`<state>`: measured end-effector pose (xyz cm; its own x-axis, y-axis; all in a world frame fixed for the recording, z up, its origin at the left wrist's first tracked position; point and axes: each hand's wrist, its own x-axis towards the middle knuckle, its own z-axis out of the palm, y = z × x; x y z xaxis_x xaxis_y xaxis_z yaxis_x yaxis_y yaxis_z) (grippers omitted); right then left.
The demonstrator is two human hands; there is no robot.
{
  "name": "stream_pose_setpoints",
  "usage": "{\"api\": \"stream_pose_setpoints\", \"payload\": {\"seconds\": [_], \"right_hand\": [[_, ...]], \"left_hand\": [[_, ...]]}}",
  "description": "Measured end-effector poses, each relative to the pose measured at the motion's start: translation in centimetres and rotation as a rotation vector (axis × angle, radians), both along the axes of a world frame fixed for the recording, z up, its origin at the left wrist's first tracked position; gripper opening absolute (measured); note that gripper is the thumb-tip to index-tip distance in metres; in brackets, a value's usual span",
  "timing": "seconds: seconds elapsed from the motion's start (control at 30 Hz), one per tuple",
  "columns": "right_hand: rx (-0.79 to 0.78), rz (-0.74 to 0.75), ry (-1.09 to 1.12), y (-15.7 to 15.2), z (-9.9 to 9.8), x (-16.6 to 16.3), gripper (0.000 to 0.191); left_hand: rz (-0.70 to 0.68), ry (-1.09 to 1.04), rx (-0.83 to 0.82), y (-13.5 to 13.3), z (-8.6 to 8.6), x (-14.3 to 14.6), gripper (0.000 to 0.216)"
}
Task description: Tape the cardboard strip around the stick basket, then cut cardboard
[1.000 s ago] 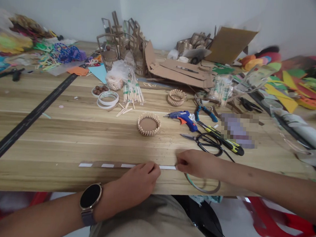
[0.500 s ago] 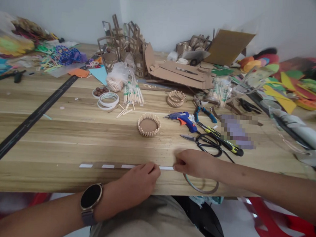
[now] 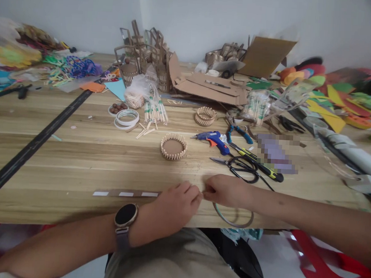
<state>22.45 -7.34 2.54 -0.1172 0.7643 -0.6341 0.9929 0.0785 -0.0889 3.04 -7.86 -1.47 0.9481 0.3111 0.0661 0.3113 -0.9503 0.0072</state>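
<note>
Pressing a long, thin cardboard strip (image 3: 129, 193) flat against the wooden desk (image 3: 78, 158), I have both hands meeting at its right end, near the desk's front edge. My left hand (image 3: 177, 205), with a watch (image 3: 125, 215) on the wrist, is curled with its fingertips down on the strip. My right hand (image 3: 224, 191) is closed in a pinch right beside it, knuckle to knuckle; what it grips is hidden, and it looks to be the tape running along the strip. White tape patches show on the strip to the left. A tape ring (image 3: 233, 216) lies under my right wrist, hanging partly over the desk edge.

To do this well, I judge I should keep the left fingertips firm so the strip cannot slide, and keep the pinch low and in line with the strip so nothing creases. Scissors (image 3: 238, 166) and a blue glue gun (image 3: 212, 139) lie just behind my right hand, and a small stick basket (image 3: 173, 146) sits farther back.
</note>
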Motion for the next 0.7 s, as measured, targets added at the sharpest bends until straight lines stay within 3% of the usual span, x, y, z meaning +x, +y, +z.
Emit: {"api": "stream_pose_setpoints", "payload": {"seconds": [0.2, 0.37, 0.47, 0.6, 0.7], "right_hand": [[0.017, 0.005, 0.013, -0.4, -0.4, 0.4, 0.023], [0.031, -0.015, 0.050, -0.5, -0.6, 0.7, 0.022], [0.014, -0.007, 0.095, -0.3, -0.4, 0.9, 0.021], [0.037, -0.006, 0.167, -0.2, 0.7, 0.8, 0.016], [0.175, -0.017, 0.165, -0.5, 2.0, 0.3, 0.013]], "left_hand": [[-0.074, 0.023, 0.063, 0.0, -1.1, 0.5, 0.028], [-0.050, 0.011, 0.100, -0.4, -1.1, -2.9, 0.040], [-0.014, -0.013, 0.091, -0.3, -1.2, -4.8, 0.034], [0.139, -0.075, 0.066, 0.4, 0.3, -4.6, 0.012], [0.237, -0.234, -0.072, 1.4, 1.9, -2.3, 0.016]]}}
